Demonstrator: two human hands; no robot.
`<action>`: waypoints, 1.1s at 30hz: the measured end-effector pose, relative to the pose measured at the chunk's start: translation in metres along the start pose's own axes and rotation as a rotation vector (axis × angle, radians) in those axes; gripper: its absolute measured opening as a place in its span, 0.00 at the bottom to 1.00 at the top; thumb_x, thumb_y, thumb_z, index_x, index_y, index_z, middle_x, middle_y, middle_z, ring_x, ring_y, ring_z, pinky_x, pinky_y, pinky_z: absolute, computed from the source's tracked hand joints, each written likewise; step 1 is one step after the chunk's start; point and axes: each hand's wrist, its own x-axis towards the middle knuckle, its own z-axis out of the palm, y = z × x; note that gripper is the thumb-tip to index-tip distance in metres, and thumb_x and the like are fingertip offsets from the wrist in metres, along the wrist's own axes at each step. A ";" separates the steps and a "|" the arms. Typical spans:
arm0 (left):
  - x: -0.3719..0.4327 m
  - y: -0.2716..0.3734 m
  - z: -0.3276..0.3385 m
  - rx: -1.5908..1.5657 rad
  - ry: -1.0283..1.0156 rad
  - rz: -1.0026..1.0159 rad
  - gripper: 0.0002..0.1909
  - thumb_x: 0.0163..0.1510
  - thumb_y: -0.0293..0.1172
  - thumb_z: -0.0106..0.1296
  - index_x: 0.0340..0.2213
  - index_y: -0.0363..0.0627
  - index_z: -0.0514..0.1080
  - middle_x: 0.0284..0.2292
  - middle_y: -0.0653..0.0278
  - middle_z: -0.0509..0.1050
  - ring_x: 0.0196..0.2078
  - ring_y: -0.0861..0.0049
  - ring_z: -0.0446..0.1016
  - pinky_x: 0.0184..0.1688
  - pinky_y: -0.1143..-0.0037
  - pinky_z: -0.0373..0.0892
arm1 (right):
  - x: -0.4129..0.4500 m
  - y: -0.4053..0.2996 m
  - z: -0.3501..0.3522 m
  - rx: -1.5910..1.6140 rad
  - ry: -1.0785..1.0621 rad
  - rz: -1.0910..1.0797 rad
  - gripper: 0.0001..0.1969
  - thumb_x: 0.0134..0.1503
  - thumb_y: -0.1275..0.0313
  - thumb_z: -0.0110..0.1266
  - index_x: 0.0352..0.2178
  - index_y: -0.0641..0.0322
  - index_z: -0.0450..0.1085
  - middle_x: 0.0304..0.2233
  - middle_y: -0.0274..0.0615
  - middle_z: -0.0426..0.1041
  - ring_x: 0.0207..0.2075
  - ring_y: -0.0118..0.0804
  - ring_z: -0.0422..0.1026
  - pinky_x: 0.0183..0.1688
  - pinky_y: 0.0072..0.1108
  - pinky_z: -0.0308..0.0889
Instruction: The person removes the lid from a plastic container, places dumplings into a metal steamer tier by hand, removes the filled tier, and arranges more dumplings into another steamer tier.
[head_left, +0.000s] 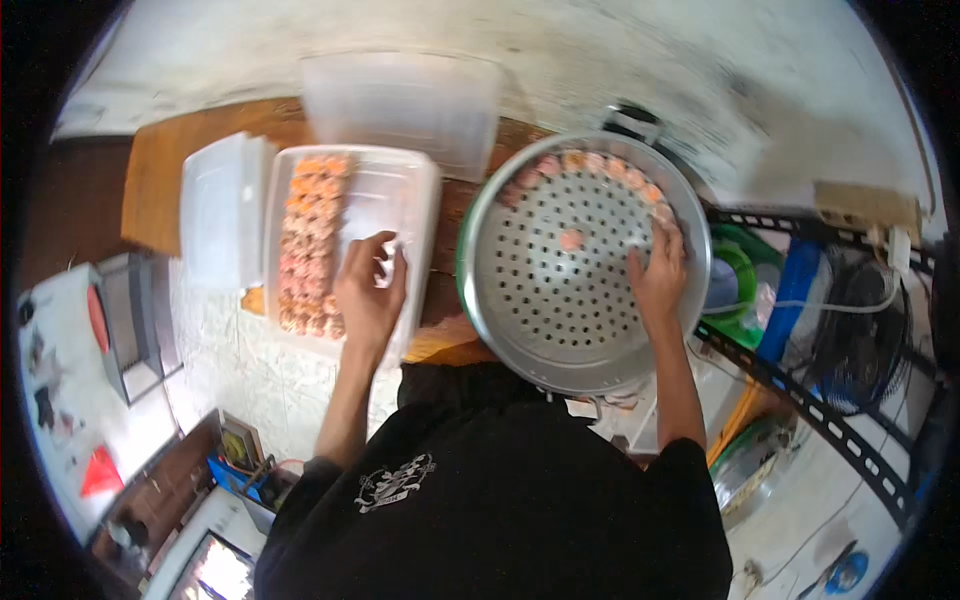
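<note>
On my left, a clear plastic container (390, 172) holds rows of small shumai-like dumplings (311, 240), orange at the far end and pinker nearer me. My left hand (371, 281) hovers over its right half, fingers curled and thumb apart, with nothing visible in it. To the right is a round perforated metal steamer tray (562, 300). Several dumplings (615, 166) curve along its far inner wall, and a single dumpling (571, 239) sits near the middle. My right hand (660, 274) reaches inside, its fingertips at the right end of that curve, thumb spread away; the fingers partly hide the last piece.
A translucent lid (401, 105) leans on the wall behind the container. Another translucent plastic box (225, 214) stands left of it. A wooden table (172, 172) carries these. Right of the steamer are a black slotted metal rack (817, 420), a fan (859, 337) and a cable.
</note>
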 end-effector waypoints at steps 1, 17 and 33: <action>-0.003 -0.031 -0.018 0.084 0.050 -0.028 0.12 0.57 0.27 0.64 0.43 0.38 0.80 0.31 0.54 0.76 0.27 0.62 0.76 0.29 0.66 0.72 | -0.002 -0.024 -0.004 0.134 -0.161 -0.030 0.31 0.62 0.73 0.58 0.67 0.50 0.63 0.54 0.52 0.68 0.39 0.55 0.80 0.41 0.41 0.77; -0.057 -0.151 -0.067 0.532 -0.448 0.552 0.12 0.55 0.28 0.61 0.41 0.38 0.76 0.38 0.54 0.75 0.47 0.52 0.74 0.52 0.56 0.71 | -0.043 -0.048 0.030 -0.114 -0.142 -0.006 0.11 0.56 0.73 0.64 0.38 0.69 0.77 0.42 0.57 0.77 0.36 0.63 0.77 0.42 0.45 0.75; 0.000 0.062 0.153 -0.137 -0.670 0.369 0.22 0.50 0.17 0.61 0.48 0.41 0.77 0.43 0.48 0.74 0.42 0.52 0.82 0.43 0.63 0.80 | -0.021 0.068 -0.021 -0.097 -0.174 -0.057 0.15 0.51 0.78 0.64 0.42 0.64 0.78 0.45 0.54 0.77 0.37 0.59 0.81 0.42 0.43 0.78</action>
